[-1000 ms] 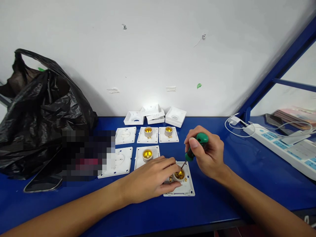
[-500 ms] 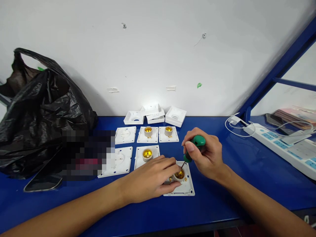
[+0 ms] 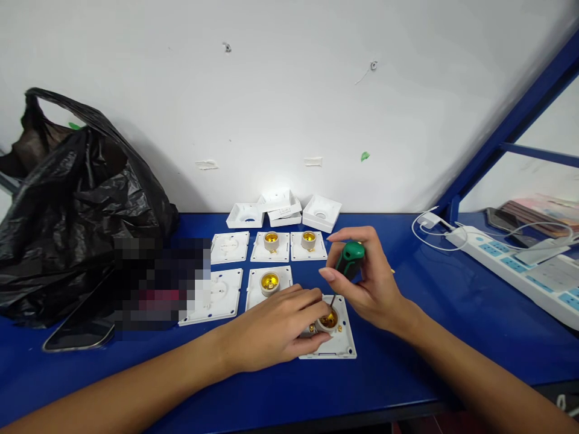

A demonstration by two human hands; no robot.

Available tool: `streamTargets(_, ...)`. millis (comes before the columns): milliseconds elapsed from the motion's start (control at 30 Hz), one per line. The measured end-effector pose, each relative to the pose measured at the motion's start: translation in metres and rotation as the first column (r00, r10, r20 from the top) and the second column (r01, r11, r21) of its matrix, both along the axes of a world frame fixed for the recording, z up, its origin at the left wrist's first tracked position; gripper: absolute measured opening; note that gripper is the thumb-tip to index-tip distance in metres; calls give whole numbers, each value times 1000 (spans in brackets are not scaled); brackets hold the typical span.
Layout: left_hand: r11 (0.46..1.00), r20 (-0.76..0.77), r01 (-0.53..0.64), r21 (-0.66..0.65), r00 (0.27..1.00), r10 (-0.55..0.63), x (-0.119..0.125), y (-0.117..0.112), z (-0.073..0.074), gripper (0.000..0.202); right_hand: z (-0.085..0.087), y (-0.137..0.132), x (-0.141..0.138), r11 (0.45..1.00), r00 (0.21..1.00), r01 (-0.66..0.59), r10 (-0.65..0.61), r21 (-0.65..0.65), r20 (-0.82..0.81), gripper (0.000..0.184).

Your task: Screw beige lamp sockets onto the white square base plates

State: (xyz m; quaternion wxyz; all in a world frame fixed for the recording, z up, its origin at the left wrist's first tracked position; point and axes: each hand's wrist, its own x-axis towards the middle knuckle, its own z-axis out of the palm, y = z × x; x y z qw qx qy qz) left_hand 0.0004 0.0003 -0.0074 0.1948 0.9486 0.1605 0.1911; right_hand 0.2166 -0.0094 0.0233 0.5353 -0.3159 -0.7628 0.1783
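My left hand grips a round lamp socket with a brass-coloured inside, set on a square white base plate. In my right hand is a screwdriver with a green handle, tilted, its thin shaft running down into the socket. The thumb and fingers sit loosely round the handle. The tip is hidden inside the socket. Just beyond my left hand lies another plate with a lamp socket. Two more sockets, the left one and the right one, stand on plates farther back.
Bare white plates lie to the left. White square covers are piled against the wall. A black plastic bag and a phone occupy the left side of the blue table. A power strip with white cables is at right.
The fingers of my right hand have loosened and shifted round the handle, and the screwdriver stands more upright. My left hand and the plate stay in place.
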Motion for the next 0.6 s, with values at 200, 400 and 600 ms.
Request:
streamTargets(200,1000,14,-1,-11,1000,1,-1,0,0,13,-1,0,1,999,997,42,-41,-15,71,39)
streamTargets(400,1000,2,10,-21,1000,-10,-1,1,-2,13,0,-3,-1,995,996,-86,87,-49,15,45)
streamTargets(600,999,19,7,-42,1000,-6,0,0,-1,11,1,-4,1,993,994,-46,56,-107,99,31)
